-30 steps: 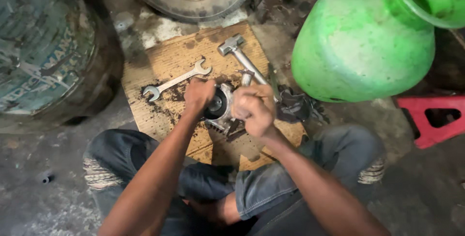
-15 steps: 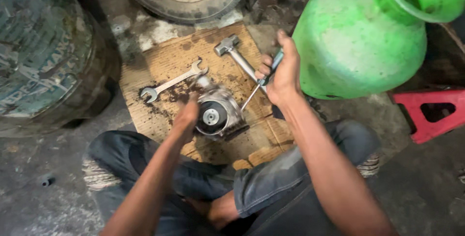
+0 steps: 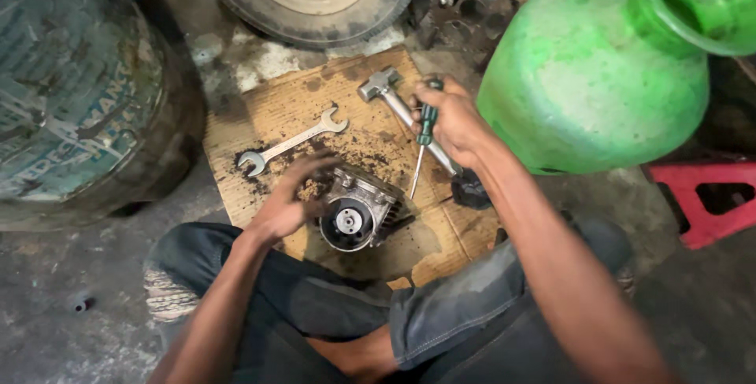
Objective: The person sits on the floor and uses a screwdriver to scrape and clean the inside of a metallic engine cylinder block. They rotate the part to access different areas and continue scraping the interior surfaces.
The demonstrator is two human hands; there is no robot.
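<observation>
The right hand (image 3: 453, 120) is gripping a green-handled screwdriver (image 3: 423, 141), grip clamped, tip pointing to six o'clock. The left hand (image 3: 287, 199), fingers apart, is steadying the metal housing (image 3: 358, 211) on the cardboard sheet (image 3: 315, 108). Next, the tip needs seating on the housing, I judge.

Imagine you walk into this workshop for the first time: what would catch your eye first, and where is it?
The big bright green jug at the upper right stands out at once. Below it, on a sheet of brown cardboard on the floor, the left hand rests against a round grimy metal part, while the right hand holds a green-handled screwdriver above it. A wrench and a hammer lie beside them.
</observation>
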